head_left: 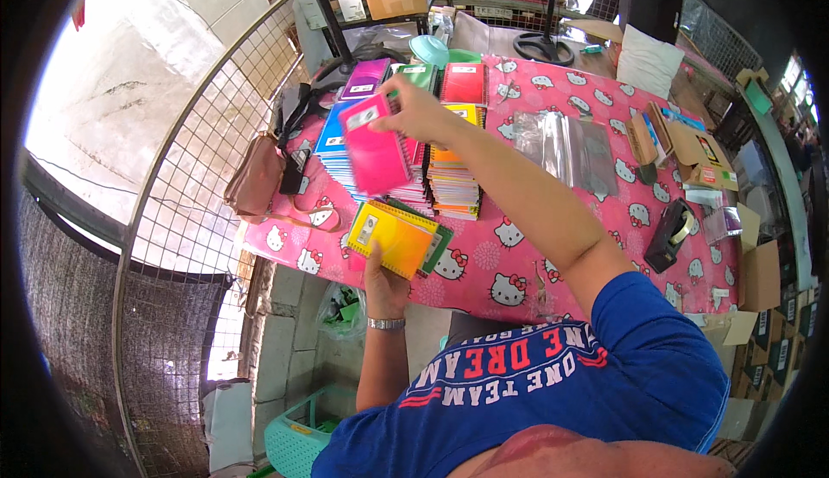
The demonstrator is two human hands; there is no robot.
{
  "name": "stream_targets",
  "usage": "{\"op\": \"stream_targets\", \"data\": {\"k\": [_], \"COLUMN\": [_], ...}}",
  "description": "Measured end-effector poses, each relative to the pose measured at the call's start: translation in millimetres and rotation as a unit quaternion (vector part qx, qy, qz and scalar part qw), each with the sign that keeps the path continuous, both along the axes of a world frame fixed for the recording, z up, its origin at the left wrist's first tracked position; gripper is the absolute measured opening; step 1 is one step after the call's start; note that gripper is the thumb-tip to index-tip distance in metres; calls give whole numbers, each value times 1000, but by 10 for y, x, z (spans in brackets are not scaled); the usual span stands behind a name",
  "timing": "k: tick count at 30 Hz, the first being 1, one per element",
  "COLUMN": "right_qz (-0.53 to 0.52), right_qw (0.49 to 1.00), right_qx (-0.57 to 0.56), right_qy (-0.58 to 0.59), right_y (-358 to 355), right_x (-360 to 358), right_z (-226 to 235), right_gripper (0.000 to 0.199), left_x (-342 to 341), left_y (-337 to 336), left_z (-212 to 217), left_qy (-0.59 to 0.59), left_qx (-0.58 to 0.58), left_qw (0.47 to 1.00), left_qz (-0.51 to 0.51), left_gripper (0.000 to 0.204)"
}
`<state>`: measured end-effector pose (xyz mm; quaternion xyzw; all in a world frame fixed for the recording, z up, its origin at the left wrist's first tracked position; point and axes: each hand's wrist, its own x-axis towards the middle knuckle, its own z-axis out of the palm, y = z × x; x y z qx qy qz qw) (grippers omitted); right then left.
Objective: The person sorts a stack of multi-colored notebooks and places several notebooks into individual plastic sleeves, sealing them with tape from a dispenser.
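My right hand point(416, 112) grips a pink spiral notebook point(377, 148) by its upper right side, holding it above the stacks. Lower down, my left hand point(385, 286) holds a yellow spiral notebook point(393, 238) with a green notebook point(438, 249) under it, near the table's front edge. Tall notebook stacks stand just beyond: a blue stack point(334, 143), a yellow stack point(456, 176) and a pink stack point(416, 186), partly hidden by the raised notebook. Behind them lie purple notebooks point(366, 77), green notebooks point(418, 75) and red notebooks point(465, 83).
A pink patterned cloth point(509, 258) covers the table. At left are a brown bag point(258, 176) and a dark phone point(294, 171). Clear plastic sleeves point(566, 151), a tape dispenser point(670, 236) and an open cardboard box point(701, 160) lie to the right.
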<state>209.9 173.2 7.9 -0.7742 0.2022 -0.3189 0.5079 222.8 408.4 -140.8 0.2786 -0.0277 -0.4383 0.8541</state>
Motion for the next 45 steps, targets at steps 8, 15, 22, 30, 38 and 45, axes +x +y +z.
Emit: {"op": "stream_targets", "data": {"k": [8, 15, 22, 30, 38, 45], "right_qz": [-63, 69, 287, 2, -85, -110], "right_qw": [854, 770, 852, 991, 986, 992], "right_qx": [-515, -634, -436, 132, 129, 63], "right_qy": [38, 1, 46, 19, -62, -19], "right_y": [321, 899, 1093, 847, 885, 898], "right_x": [634, 0, -2020, -3139, -3468, -3418], "right_z": [-432, -644, -1512, -2207, -2542, -2421], "right_gripper": [56, 26, 64, 104, 99, 81], "left_x": [87, -65, -412, -1499, -1725, -1632], "left_y": [64, 342, 183, -726, -992, -938], "left_z": [110, -458, -700, -796, -1009, -1084], "left_qy": [-29, 31, -53, -291, -423, -477], "left_qx": [-15, 139, 128, 126, 16, 40], "left_qw": [999, 990, 969, 903, 837, 811], "left_qz": [0, -15, -204, -288, -347, -338], "left_gripper": [42, 50, 57, 55, 85, 86]}}
